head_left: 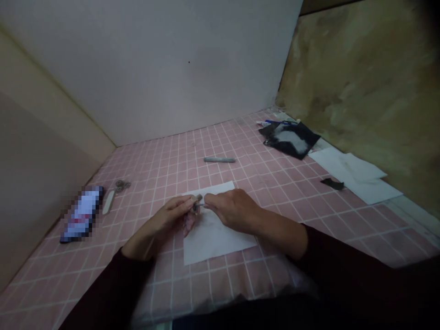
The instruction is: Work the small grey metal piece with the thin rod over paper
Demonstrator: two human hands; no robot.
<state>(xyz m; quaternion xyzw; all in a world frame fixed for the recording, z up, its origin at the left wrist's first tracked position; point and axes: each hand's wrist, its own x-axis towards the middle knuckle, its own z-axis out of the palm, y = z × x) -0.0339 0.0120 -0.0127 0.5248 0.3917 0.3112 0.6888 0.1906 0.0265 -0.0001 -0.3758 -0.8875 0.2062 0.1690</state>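
My left hand point(174, 211) is closed around a small greyish object point(195, 199), with a crumpled pinkish piece point(188, 223) hanging below its fingers. Close on the right, my right hand point(228, 208) pinches a thin tool point(202, 205) whose tip meets the small object. The fingers hide most of the tool and the details of the object. Both hands are over a white sheet of paper point(216, 243) on the pink checked tablecloth point(165, 172).
A grey pen-like stick point(219, 160) lies beyond the paper. At left are a phone point(82, 214), a white strip point(109, 201) and small metal rings point(122, 184). Back right hold a black sheet point(302, 140), white papers point(364, 181) and a black scrap point(332, 184).
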